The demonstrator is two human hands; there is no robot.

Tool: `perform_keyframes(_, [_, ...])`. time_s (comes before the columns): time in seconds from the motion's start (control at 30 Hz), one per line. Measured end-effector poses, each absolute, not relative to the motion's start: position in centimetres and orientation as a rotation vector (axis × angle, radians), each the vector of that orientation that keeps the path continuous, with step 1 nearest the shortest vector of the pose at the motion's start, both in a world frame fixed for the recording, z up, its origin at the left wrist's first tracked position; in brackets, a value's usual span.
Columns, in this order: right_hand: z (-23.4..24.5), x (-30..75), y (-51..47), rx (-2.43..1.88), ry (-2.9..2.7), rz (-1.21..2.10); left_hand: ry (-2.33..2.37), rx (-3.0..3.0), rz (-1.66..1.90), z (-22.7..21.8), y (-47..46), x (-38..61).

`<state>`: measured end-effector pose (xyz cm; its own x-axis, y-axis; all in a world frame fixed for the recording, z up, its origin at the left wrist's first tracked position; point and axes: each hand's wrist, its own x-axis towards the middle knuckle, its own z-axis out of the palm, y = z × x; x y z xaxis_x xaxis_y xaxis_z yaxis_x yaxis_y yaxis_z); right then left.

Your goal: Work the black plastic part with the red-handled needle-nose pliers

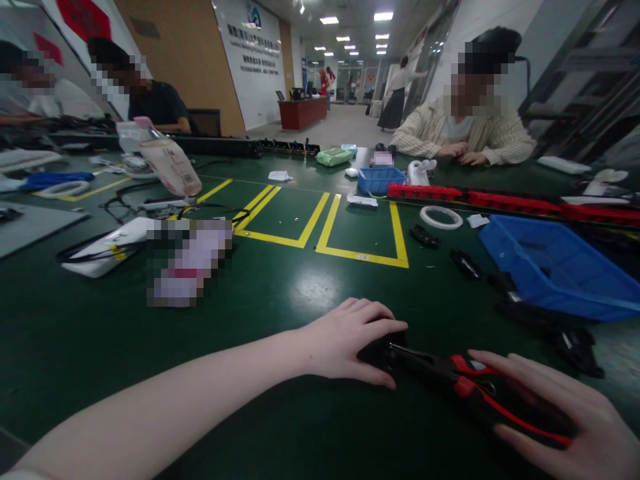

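Observation:
My left hand rests on the green table with its thumb and fingers curved around a small black part, mostly hidden by the hand. My right hand is closed on the handles of red-and-black needle-nose pliers. Their handles are spread somewhat apart. The jaw tips meet the black part beside my left fingertips; whether they grip anything there is hard to make out. To the right lie loose black plastic pieces, like the one in my hand in colour.
A blue bin stands at right, near a white tape roll and red strips. Yellow tape marks rectangles on the table. A phone and a bottle are at left. People sit across the table.

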<state>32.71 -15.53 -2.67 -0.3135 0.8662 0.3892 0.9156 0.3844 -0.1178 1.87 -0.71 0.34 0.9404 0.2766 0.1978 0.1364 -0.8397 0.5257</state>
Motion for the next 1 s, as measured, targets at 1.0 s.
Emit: perform_keyframes(1.0, [-1.6, 29.7, -16.1, -1.704, -2.057, 0.066, 0.366, 2.604, 0.287, 0.7, -1.2, 2.1])
